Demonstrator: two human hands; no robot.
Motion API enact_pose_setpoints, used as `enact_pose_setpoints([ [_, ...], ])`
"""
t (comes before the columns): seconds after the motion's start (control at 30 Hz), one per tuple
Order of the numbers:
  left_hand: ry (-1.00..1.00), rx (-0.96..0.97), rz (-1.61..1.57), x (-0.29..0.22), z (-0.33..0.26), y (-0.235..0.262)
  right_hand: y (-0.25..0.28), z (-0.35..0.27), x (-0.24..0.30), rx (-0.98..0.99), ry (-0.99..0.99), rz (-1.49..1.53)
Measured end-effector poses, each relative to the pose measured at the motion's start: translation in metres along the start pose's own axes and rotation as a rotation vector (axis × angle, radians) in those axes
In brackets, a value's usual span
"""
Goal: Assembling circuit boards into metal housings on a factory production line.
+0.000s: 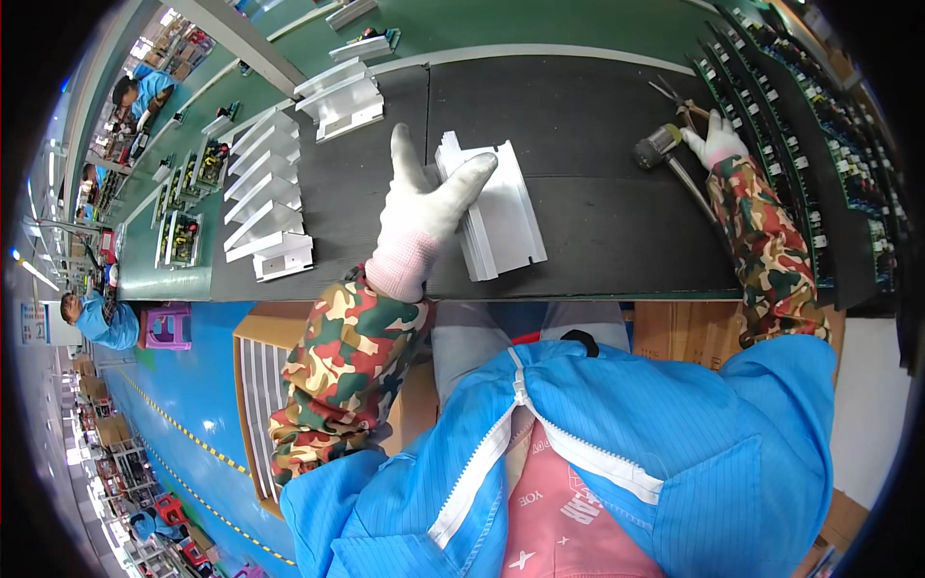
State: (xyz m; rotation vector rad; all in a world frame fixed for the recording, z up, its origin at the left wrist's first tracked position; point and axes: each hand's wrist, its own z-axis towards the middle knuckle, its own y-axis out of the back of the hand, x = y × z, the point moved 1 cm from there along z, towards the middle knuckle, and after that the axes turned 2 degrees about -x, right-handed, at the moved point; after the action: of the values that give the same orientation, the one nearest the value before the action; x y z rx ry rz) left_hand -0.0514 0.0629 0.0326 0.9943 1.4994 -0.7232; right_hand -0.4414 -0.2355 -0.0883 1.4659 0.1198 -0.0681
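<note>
Left hand (419,207), thumb and finger spread wide at a silver metal piece (508,217), right hand (718,144) near a pointed tool (690,110), its grip unclear

Lays the left hand (424,207), with digits spread, across a silver bracket (509,217) on the black worktop (617,222); extends the right hand (715,144) beside a cylindrical tool (658,146), near dark circuit boards (838,144). Has more brackets (279,246) lined up farther left.
</note>
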Motion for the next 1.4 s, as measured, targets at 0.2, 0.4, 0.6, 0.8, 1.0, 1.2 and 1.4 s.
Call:
enact_pose_setpoints([
  [0.2,-0.090,0.011,0.264,0.009,0.012,0.005,0.036,-0.009,0.008,0.052,-0.015,-0.081],
  [0.4,-0.045,0.005,0.261,0.012,0.011,0.008,0.044,-0.007,0.034,0.133,-0.017,-0.108],
  [0.6,-0.037,0.003,0.350,0.017,0.015,0.015,0.033,0.021,0.009,0.061,-0.211,0.169],
  [0.8,-0.098,0.023,0.536,0.020,0.022,0.013,0.147,-0.136,0.090,0.835,0.170,1.189],
  [1.0,-0.120,0.090,0.594,0.019,0.026,0.003,0.142,-0.225,0.119,1.196,0.384,0.662],
  [1.2,-0.074,0.153,0.715,0.011,0.021,-0.006,0.150,-0.229,0.128,1.175,0.453,0.376],
  [1.4,-0.096,0.184,0.774,0.013,0.022,-0.014,0.162,-0.230,0.141,1.229,0.445,0.269],
])
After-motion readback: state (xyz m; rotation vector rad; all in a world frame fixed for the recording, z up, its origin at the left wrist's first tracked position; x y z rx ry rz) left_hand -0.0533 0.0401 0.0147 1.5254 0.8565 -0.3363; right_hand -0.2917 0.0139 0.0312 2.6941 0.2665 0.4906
